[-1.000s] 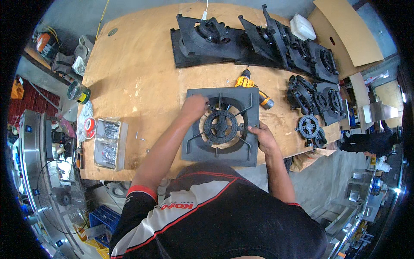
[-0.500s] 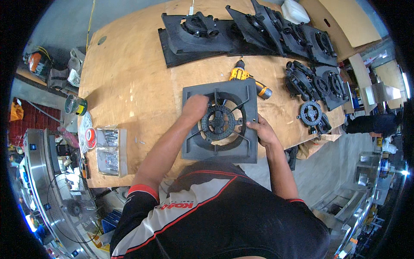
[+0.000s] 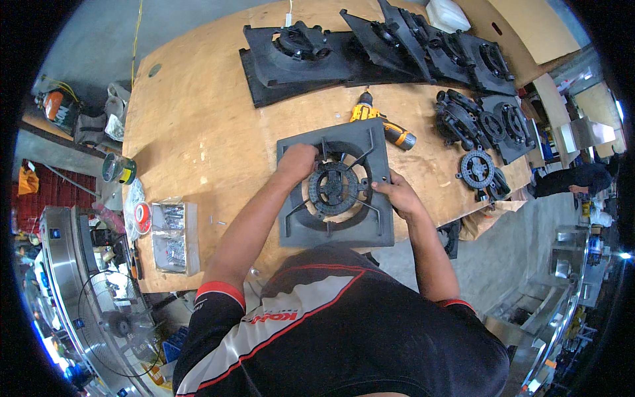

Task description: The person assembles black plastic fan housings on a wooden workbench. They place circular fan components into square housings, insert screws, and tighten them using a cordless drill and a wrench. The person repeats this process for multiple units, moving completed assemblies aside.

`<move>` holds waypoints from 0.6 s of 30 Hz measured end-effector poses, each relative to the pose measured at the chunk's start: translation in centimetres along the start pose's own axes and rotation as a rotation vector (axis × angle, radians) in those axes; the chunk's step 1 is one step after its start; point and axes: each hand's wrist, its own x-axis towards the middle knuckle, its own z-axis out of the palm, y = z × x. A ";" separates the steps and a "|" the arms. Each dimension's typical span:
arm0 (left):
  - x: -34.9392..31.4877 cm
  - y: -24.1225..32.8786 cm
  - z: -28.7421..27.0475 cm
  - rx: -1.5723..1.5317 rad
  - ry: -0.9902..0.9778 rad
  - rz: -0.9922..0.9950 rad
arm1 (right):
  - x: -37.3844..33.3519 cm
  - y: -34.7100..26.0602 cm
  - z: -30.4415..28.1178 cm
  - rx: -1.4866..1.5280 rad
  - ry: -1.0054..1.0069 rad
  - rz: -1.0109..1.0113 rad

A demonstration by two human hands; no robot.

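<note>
A square black gas stove top plate [image 3: 289,228] with raised support bars lies at the table's near edge, in front of my body. A round black burner [image 3: 333,188] sits within its large central opening. My left hand [image 3: 299,163] is closed at the upper left of this opening, fingers curled down past its rim; whatever they hold is hidden. On the right, my right hand [image 3: 398,195] grips the plate's edge, thumb on top beside the burner's side arm and the other fingers out of sight beneath. Just beyond the plate lies a yellow and black cordless drill [image 3: 399,135].
More black stove plates [image 3: 291,66] lean and overlap along the far side. Loose burners [image 3: 476,169] gather at the right. To the left stand a box of screws [image 3: 173,237], a roll of red tape [image 3: 142,213] and a dark green tub [image 3: 119,168]. A person [image 3: 572,180] is at far right.
The plate has turned very slightly counterclockwise, with both hands staying at the same spots on it. The whole view has shifted a little.
</note>
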 end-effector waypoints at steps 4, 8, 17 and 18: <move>-0.6 -0.6 1.1 -0.037 0.059 0.002 | -0.2 -0.4 0.4 -0.018 0.024 0.010; -1.0 -0.4 1.9 -0.032 0.116 -0.056 | 0.1 0.7 -0.6 -0.015 0.007 -0.010; -2.9 -0.3 -0.2 -0.353 0.248 -0.117 | 0.0 2.8 -2.9 0.140 0.020 0.024; -3.6 -0.6 -0.1 -0.458 0.358 -0.157 | 0.0 3.4 -3.3 0.180 0.028 0.035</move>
